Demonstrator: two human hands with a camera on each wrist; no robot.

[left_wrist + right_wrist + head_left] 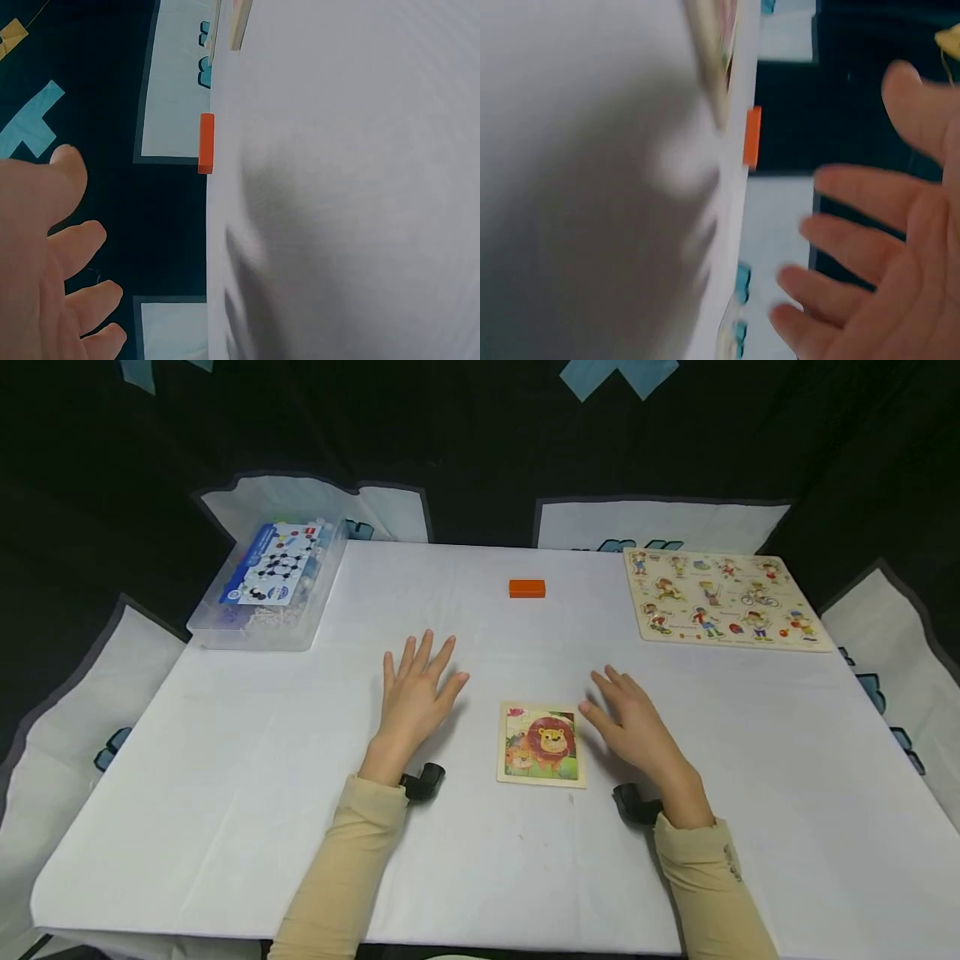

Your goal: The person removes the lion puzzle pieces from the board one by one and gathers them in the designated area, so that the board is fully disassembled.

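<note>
A small square lion puzzle in a pale wooden frame lies flat on the white table, its picture filled with pieces. My left hand is to its left, fingers spread and holding nothing. On the other side, my right hand hovers near the frame's right edge with its fingers extended and loose. In the right wrist view, a gap and a shadow show between the right hand and the tabletop. An orange block lies farther back, beyond both hands.
At the back left stands a clear plastic box with a molecule-model card on top. A wooden board with cartoon figures lies at the back right. The white table ends at a dark curtain behind.
</note>
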